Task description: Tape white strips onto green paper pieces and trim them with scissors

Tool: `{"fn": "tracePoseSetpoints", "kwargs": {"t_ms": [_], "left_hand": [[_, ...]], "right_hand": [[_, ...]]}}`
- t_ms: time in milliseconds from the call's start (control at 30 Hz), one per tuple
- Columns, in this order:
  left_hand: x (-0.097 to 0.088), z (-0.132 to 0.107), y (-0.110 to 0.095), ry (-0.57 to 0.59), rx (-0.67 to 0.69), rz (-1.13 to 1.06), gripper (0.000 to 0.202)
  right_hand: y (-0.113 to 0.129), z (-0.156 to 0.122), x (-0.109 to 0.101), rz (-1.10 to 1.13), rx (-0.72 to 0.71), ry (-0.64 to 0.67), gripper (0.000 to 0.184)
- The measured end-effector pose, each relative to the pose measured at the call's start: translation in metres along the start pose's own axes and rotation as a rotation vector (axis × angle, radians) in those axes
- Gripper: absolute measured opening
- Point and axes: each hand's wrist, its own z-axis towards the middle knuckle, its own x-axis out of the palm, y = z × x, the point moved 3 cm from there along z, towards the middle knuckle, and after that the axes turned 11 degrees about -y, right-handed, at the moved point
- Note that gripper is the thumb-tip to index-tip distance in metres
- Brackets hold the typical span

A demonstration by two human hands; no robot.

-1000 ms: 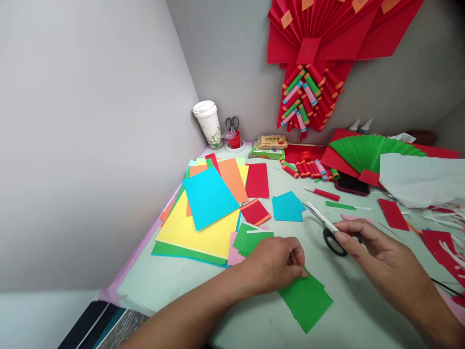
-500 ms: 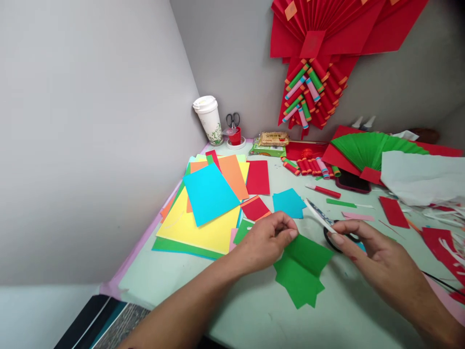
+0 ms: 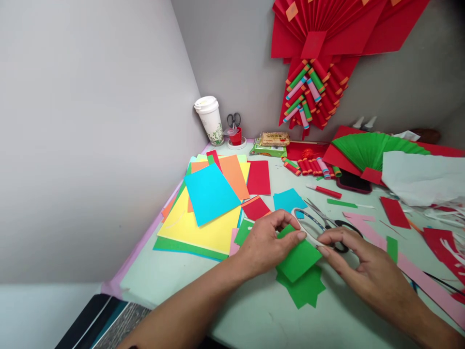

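My left hand [image 3: 267, 245] pinches a small green paper piece [image 3: 298, 259], lifted over more green pieces [image 3: 303, 290] on the pale green table [image 3: 203, 300]. My right hand [image 3: 363, 266] is closed at the fingertips on one end of a thin white curved strip [image 3: 304, 228]. The strip arcs across to my left hand's fingers. Just behind my right hand's fingers, black-handled scissors [image 3: 329, 224] lie on the table, touched by neither hand.
A stack of coloured paper sheets [image 3: 207, 208] lies at the left. Red and blue pieces [image 3: 288, 199], a long pink strip [image 3: 410, 271], paper rolls [image 3: 310, 167], a phone [image 3: 352, 182], a green fan [image 3: 374, 148] and a white cup [image 3: 208, 118] are around. A red decoration [image 3: 319, 53] hangs on the wall.
My left hand lifted a green piece off the pile and brought it toward my right hand. My right hand left the scissors and now pinches the white strip. A pink strip has come into view.
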Motion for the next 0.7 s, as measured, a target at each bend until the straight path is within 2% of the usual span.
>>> {"fn": "tracePoseSetpoints", "kwargs": {"t_ms": [67, 233, 400, 567, 700], "left_hand": [[0.0, 0.001, 0.004, 0.026, -0.03, -0.023, 0.019], [0.0, 0.003, 0.01, 0.114, -0.15, -0.17, 0.028], [-0.003, 0.002, 0.005, 0.171, -0.318, -0.365, 0.042], [-0.005, 0.001, -0.001, 0.22, -0.284, -0.401, 0.044], [-0.004, 0.003, 0.002, 0.163, -0.211, -0.367, 0.041]], "right_hand": [[-0.001, 0.0, 0.0, 0.002, 0.017, 0.007, 0.02], [-0.006, 0.0, 0.002, 0.055, 0.125, 0.134, 0.024], [-0.003, 0.0, -0.005, 0.143, 0.202, 0.133, 0.035], [-0.005, -0.003, -0.007, 0.242, 0.271, 0.309, 0.043], [-0.013, -0.004, -0.004, 0.243, 0.288, 0.328, 0.04]]}}
